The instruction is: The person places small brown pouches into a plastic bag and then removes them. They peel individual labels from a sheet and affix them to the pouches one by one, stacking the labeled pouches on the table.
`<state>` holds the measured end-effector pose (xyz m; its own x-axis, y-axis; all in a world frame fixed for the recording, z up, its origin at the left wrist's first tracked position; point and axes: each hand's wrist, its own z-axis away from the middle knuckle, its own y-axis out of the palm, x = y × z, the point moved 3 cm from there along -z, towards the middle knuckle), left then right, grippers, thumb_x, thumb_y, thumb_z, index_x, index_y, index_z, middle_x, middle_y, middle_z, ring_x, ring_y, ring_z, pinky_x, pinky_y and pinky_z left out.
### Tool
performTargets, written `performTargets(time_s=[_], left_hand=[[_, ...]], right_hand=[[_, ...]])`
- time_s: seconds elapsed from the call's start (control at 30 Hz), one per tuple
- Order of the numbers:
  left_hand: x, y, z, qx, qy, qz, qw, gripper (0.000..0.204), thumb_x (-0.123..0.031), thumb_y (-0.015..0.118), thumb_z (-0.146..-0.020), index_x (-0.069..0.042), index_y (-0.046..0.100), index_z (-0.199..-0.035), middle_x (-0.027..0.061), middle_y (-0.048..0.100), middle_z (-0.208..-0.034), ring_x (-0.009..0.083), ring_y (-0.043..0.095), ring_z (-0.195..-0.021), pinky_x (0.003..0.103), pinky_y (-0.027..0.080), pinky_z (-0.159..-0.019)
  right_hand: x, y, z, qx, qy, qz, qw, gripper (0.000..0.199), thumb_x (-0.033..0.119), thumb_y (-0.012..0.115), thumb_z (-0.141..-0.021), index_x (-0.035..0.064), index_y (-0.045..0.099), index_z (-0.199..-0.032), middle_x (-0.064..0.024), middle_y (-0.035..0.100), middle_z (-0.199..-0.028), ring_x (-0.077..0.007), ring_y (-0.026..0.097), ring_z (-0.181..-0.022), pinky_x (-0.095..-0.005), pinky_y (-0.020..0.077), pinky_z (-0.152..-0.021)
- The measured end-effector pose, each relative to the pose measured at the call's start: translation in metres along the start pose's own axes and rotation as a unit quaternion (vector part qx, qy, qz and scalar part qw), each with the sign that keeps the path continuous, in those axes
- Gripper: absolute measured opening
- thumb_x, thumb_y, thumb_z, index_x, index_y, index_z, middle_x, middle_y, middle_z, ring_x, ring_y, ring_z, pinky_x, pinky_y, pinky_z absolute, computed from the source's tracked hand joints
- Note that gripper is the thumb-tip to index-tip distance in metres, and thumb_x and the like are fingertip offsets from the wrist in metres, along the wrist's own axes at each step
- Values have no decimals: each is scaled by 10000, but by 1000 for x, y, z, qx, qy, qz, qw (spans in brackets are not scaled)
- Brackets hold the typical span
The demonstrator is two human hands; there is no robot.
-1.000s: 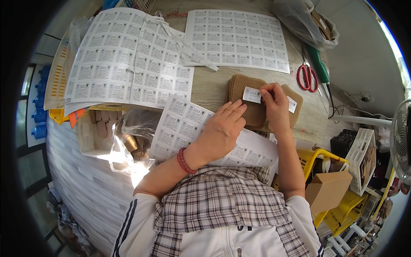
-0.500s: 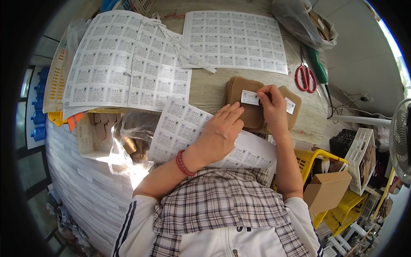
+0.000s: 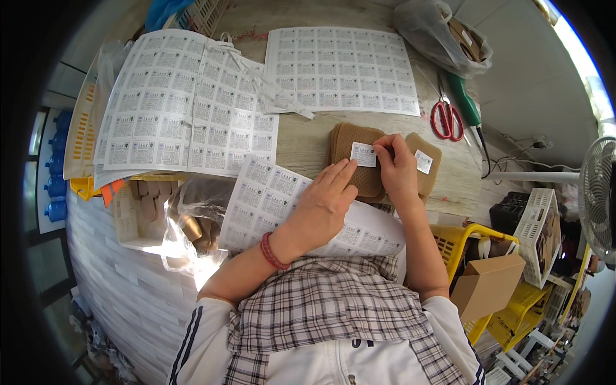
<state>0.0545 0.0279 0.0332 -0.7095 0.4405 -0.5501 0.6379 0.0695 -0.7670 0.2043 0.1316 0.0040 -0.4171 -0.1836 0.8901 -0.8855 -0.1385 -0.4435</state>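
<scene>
A stack of brown textured fabric pads (image 3: 367, 179) lies near the table's front edge, a white printed label (image 3: 363, 154) on its top piece. My right hand (image 3: 398, 170) pinches that label by its right edge. Stretched flat, my left hand (image 3: 326, 204) rests its fingertips on the pad beside the label's left edge. Under its palm a sheet of labels (image 3: 256, 192) slants across my lap and curls at the right. To the right of the stack lies a lighter brown pad (image 3: 414, 144), with its own label (image 3: 423, 162) on it.
Large label sheets (image 3: 154, 96) lie at the left, a further sheet pile (image 3: 340, 70) at the back. Red-handled scissors (image 3: 447, 120), a green-handled tool (image 3: 465, 99) and a plastic bag (image 3: 423, 25) sit at the right. Yellow crates (image 3: 452, 240) and a fan (image 3: 597, 199) stand beyond.
The whole view has shifted slightly. My left fingertips have come up to the label's left edge. My right fingers stay pinched at its right side.
</scene>
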Motion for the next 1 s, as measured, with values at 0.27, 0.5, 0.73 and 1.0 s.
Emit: performTargets(time_s=[0.27, 0.5, 0.73, 1.0], left_hand=[[-5, -1, 3, 5, -9, -20, 1000, 73, 35, 507, -799, 51, 571, -833, 276, 506, -1379, 413, 434, -1326, 508, 364, -1092], [-7, 1, -2, 33, -8, -47, 998, 40, 1, 553, -804, 34, 573, -815, 254, 504, -1397, 397, 438, -1325, 494, 356, -1097], [-6, 7, 0, 31, 2, -61, 998, 34, -2, 564, -807, 30, 571, -799, 255, 492, -1407, 410, 426, -1326, 522, 333, -1094], [-5, 9, 1, 61, -4, -66, 996, 42, -18, 585, -838, 19, 582, -818, 247, 479, -1423, 410, 411, -1342, 518, 315, -1107]], right_hand=[[11, 9, 12, -77, -177, 207, 959, 107, 50, 629, -887, 63, 530, -928, -104, 572, -868, -314, 602, -800, -417, 503, -668], [19, 6, 15, -56, -103, 235, 965, 601, 69, 618, -871, 93, 428, -1440, -144, 577, -1033, -342, 619, -880, -425, 531, -737], [29, 5, 12, -61, -322, 212, 921, 340, 83, 652, -728, 91, 687, -1066, -122, 589, -1173, -316, 553, -1089, -404, 435, -931], [-1, 3, 7, -179, -205, 227, 935, 225, 154, 702, -783, 90, 705, -999, -97, 601, -1161, -291, 545, -1101, -407, 420, -940]])
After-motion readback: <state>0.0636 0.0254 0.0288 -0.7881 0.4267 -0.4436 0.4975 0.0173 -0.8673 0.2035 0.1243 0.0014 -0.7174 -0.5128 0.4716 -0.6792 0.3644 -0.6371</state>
